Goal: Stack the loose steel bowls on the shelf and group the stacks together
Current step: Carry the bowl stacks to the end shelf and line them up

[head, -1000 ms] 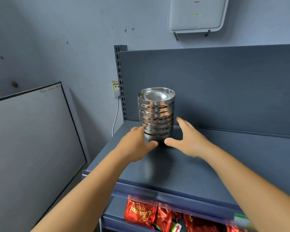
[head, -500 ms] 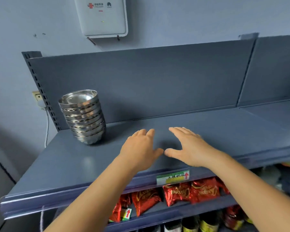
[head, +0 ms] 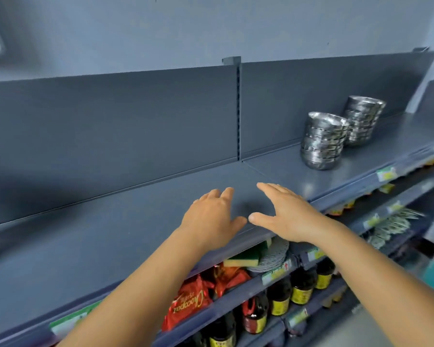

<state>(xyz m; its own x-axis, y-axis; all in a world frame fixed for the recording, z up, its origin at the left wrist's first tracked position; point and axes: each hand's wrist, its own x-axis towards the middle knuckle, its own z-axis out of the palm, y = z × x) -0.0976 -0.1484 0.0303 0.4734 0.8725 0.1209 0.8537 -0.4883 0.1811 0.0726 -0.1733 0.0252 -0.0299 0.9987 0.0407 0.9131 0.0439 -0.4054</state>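
Both hands hover over the grey shelf (head: 140,226) with nothing in their grip: the left hand (head: 212,219) and right hand (head: 287,216) have fingers spread and relaxed, thumbs nearly touching. Well off beyond the right hand stands a stack of steel bowls (head: 322,144), nested one in another, and just behind it a second stack (head: 362,121). Below the hands, the lower shelves hold red snack packets (head: 196,299), a sponge (head: 243,257) and dark bottles (head: 301,289).

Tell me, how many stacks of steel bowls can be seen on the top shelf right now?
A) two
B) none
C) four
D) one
A: a nearer stack of bowls and a farther stack stand close together on the right part of the top shelf; both hands are empty.
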